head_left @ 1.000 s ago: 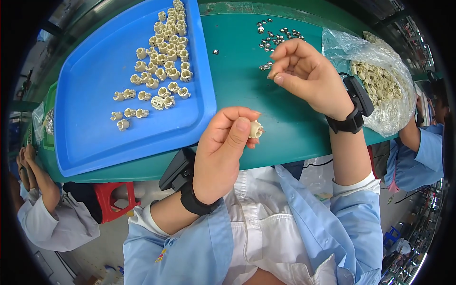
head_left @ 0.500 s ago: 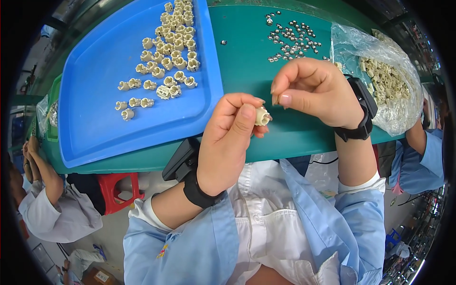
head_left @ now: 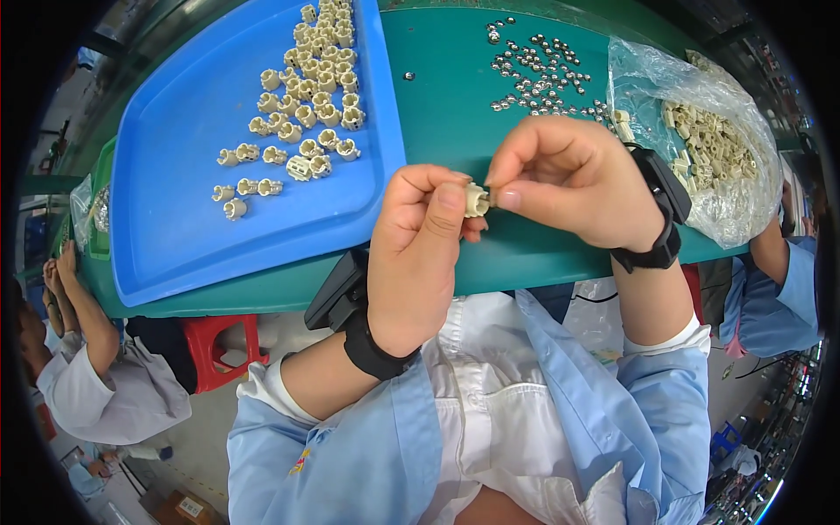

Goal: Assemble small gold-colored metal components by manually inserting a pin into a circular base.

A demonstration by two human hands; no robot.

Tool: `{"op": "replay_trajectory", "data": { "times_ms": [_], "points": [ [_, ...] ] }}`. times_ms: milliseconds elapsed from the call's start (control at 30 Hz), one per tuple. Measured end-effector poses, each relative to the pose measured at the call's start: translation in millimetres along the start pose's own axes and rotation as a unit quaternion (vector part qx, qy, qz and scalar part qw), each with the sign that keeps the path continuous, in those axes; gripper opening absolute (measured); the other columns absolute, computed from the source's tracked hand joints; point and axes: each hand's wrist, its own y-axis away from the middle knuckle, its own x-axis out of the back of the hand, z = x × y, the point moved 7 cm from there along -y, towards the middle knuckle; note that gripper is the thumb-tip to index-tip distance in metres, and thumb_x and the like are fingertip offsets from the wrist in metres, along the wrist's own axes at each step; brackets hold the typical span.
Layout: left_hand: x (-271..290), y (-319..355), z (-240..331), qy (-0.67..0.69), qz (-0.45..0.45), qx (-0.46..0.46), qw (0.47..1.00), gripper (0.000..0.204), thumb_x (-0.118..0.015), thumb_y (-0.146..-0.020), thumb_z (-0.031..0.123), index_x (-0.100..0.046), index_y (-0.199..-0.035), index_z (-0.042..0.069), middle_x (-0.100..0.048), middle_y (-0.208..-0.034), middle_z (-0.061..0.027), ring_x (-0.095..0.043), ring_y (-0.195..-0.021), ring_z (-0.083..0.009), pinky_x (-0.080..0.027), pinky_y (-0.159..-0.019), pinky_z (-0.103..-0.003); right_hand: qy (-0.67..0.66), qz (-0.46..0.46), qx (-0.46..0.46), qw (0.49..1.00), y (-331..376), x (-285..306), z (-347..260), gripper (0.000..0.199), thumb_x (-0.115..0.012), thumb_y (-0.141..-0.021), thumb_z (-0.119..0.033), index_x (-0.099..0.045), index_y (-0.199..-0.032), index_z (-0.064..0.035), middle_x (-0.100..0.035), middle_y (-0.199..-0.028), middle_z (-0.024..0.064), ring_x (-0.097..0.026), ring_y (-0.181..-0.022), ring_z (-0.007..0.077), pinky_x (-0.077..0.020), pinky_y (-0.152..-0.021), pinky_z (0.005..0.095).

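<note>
My left hand [head_left: 416, 241] grips a small cream plastic cylinder [head_left: 475, 201] between thumb and fingers, its notched open end facing right. At that end, my right hand [head_left: 573, 179] is closed in a pinch, thumb and fingertips touching or nearly touching the cylinder. Whatever sits in the pinch is too small and covered to name. Left of my hands is a blue tray [head_left: 175, 245] with many like cream cylinders [head_left: 319, 74] standing and lying in it. Beyond my right hand, small shiny metal pieces [head_left: 538, 74] lie scattered on the green table [head_left: 446, 114].
On the right, a clear plastic bag [head_left: 735, 210] holds a heap of cream parts [head_left: 713, 144]. A lone metal piece [head_left: 409, 76] lies beside the tray. A red stool [head_left: 219, 350] is below the table at left. Other people sit at both sides.
My right hand has moved left and slightly down, from apart to the cylinder's open end. My left hand has shifted slightly left, still holding the cylinder.
</note>
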Motion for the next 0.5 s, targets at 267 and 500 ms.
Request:
{"op": "replay_trajectory", "data": {
  "times_ms": [267, 500],
  "points": [
    [-1, -1, 1, -0.026, 0.021, -0.014, 0.999, 0.021, -0.051, -0.088, 0.016, -0.047, -0.103, 0.003, -0.056, -0.088, -0.0030, -0.051, -0.076, -0.0069, -0.042, -0.070, -0.021, 0.118, 0.038, -0.011, 0.992, 0, -1, 8, 0.010, -0.058, -0.078, 0.001, -0.053, -0.088, 0.0014, -0.056, -0.082, 0.0025, -0.053, -0.077, 0.0074, -0.0439, -0.069, 0.0204],
    [-2, 1, 1, -0.010, -0.011, -0.019, 1.000, 0.020, -0.051, -0.088, 0.016, -0.047, -0.103, 0.002, -0.056, -0.090, -0.0037, -0.051, -0.077, -0.0080, -0.042, -0.071, -0.021, 0.032, -0.002, -0.036, 0.999, -2, -3, 20, 0.012, -0.057, -0.081, -0.003, -0.049, -0.089, 0.0006, -0.054, -0.082, 0.0027, -0.053, -0.075, 0.0086, -0.0446, -0.070, 0.0230]
  ]
}}
